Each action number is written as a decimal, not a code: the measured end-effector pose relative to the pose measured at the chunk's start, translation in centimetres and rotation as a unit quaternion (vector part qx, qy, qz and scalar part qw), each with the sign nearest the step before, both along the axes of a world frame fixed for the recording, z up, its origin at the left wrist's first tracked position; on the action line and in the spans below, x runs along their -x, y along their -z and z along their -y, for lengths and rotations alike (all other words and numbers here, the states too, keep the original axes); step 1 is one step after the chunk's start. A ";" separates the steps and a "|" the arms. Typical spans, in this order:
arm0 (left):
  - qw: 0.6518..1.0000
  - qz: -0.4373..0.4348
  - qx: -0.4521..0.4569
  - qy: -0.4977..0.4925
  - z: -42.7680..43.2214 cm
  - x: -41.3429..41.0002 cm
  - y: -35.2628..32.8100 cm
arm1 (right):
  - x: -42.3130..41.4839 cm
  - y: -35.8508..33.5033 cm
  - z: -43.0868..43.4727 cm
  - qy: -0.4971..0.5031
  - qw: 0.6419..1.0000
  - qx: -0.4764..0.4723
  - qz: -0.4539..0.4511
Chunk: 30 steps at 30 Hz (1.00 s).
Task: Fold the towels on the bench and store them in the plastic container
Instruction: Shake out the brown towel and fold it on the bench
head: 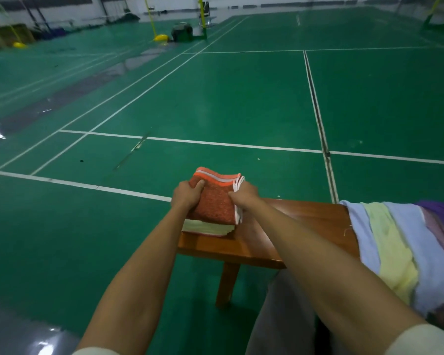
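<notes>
- The green court floor [113, 103] with white lines fills the left and far part of the view; yellow post bases and a dark bag stand far off near the back wall.
- The left hand [186, 196] grips the left edge of the folded orange towel [215, 201], its fingers [199, 185] curled over the top of the cloth.
- The orange towel, with white and orange stripes along its far edge, is folded into a thick square and sits at the left end of the table [292, 219], on top of a folded pale yellow towel [205, 228] that shows beneath its near edge.
- The right hand [244, 194] holds the right edge of the orange towel, fingers curled round the layered white edges.
- The table is brown wood; one leg [227, 283] shows below its near edge.
- On the right end of the table lies a loose pile of unfolded towels [400, 247]: pale blue, pale yellow and purple, draped over the near edge.
- The plastic container is not in view.
</notes>
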<state>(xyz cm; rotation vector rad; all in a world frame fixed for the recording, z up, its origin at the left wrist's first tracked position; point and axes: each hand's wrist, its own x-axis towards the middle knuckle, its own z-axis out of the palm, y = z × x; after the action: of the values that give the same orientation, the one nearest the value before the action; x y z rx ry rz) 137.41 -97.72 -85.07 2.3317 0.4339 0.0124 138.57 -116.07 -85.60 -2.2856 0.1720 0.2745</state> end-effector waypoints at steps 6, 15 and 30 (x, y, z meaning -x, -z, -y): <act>0.998 -0.008 0.063 -0.013 -2.2 -1.5 1.9 | -1.7 2.0 -1.8 -0.029 0.999 0.025 -0.020; 0.995 -0.073 0.065 0.033 -2.5 -2.0 4.6 | -1.2 3.5 -1.8 0.024 0.997 0.061 -0.039; 0.904 -0.008 -0.332 0.270 -2.4 -1.4 7.5 | 0.2 5.9 -7.1 -0.093 0.952 0.284 0.069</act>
<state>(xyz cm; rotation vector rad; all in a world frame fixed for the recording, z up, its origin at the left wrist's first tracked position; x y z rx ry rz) 138.79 -95.35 -92.57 3.0526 -0.2804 -0.1469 138.33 -108.96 -91.46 -2.8893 -0.0476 0.1739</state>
